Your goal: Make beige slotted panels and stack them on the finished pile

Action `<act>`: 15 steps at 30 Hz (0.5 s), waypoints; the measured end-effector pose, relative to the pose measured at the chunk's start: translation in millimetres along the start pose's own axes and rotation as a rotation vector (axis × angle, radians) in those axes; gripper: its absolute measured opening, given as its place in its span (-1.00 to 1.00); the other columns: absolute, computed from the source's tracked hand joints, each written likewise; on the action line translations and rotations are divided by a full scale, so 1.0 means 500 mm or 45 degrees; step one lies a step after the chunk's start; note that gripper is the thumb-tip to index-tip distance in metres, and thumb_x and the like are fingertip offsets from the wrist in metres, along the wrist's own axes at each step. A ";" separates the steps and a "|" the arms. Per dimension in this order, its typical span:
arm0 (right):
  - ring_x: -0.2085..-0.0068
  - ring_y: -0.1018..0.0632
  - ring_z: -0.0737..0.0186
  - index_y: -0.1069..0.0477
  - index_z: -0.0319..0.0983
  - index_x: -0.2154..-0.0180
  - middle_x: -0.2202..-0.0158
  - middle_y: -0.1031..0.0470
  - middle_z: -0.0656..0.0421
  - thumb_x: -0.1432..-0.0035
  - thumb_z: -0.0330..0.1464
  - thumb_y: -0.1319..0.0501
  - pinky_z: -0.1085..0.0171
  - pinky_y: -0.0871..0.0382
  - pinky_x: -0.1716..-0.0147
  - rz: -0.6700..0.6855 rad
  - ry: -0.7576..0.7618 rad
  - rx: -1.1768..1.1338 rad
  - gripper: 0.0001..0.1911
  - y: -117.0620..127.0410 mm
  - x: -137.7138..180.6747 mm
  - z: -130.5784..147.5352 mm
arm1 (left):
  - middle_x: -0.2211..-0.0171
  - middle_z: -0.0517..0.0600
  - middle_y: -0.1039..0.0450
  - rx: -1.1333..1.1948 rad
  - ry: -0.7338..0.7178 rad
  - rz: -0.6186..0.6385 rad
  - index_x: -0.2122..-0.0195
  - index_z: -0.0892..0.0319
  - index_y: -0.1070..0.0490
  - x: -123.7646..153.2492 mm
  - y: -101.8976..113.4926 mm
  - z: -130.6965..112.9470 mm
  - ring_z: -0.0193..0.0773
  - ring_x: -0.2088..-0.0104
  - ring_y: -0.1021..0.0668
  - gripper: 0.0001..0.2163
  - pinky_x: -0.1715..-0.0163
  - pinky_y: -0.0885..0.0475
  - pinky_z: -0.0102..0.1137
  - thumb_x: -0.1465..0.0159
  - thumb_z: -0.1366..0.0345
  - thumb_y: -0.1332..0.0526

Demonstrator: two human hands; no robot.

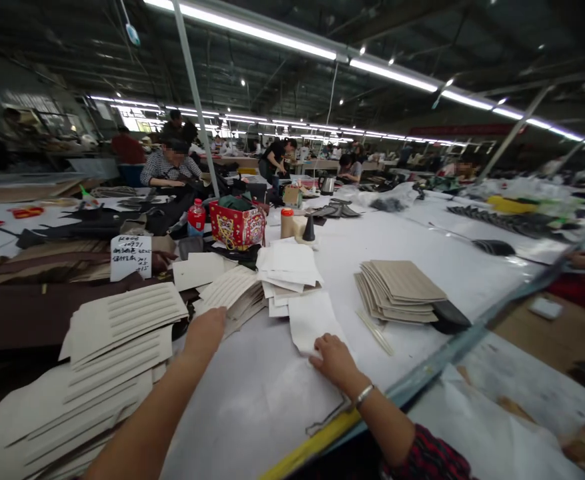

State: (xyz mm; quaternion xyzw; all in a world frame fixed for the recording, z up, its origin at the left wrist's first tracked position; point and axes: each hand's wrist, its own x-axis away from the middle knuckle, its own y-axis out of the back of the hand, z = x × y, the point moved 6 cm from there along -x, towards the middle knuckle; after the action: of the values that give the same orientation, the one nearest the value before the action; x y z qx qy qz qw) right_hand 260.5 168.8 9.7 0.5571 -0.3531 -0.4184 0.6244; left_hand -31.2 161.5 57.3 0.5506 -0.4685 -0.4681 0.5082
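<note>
My left hand [207, 333] reaches to the near edge of a fanned stack of beige ribbed panels [229, 287]. Its fingers are blurred and partly turned away, so their grip does not show. With fingers and thumb bent together, my right hand [336, 360] holds the near edge of a white sheet [312, 320], which lies flat on the table [237, 413]. Just behind that sheet is a pile of white sheets [289, 267]. A large overlapping row of ribbed panels [117, 353] spreads to the left of my left forearm.
A stack of tan panels [402, 287] sits to the right, beside thin strips [376, 333] and a black piece [449, 317]. Farther back stand a red patterned box [237, 225], a red bottle [196, 217], thread cones [287, 223] and a handwritten card [131, 258]. Other people work beyond.
</note>
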 end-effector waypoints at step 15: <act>0.20 -0.40 0.14 -0.43 -0.26 0.27 0.27 -0.40 0.05 -0.01 -0.23 -0.17 0.28 -0.19 0.20 0.154 0.110 0.025 -0.72 0.007 0.029 -0.023 | 0.13 -0.05 -0.47 0.316 -0.772 -0.378 0.12 0.05 -0.40 0.353 -0.148 0.005 -0.25 0.15 -0.51 -0.75 0.16 -0.44 -0.38 -0.22 0.35 -0.04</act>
State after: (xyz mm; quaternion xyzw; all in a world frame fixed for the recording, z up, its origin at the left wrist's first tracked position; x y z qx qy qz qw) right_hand 277.2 160.1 11.3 0.5585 -0.3630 -0.3520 0.6576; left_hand -9.1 -10.7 -23.7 0.5063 -0.5661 -0.6184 0.2018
